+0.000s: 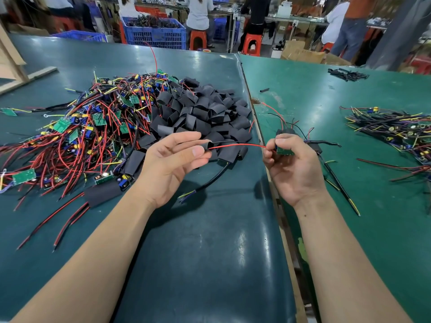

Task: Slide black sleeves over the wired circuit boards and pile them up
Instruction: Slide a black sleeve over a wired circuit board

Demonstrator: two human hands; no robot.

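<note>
My left hand (173, 163) pinches a black sleeve (208, 145) between thumb and forefinger. A red wire (236, 145) and a black wire run out of the sleeve to a small green circuit board (284, 151), which my right hand (291, 164) grips. A heap of loose black sleeves (205, 113) lies behind my left hand. Left of it sprawls a tangle of bare wired boards (77, 136). Two sleeved boards (314, 145) lie just past my right hand.
The green table top (210, 241) has a seam with a wooden strip (272, 183) running toward me. Another wired bundle (391, 131) lies at the right, black scraps (347, 74) far right. Blue crates (154, 33), orange stools and standing people fill the background.
</note>
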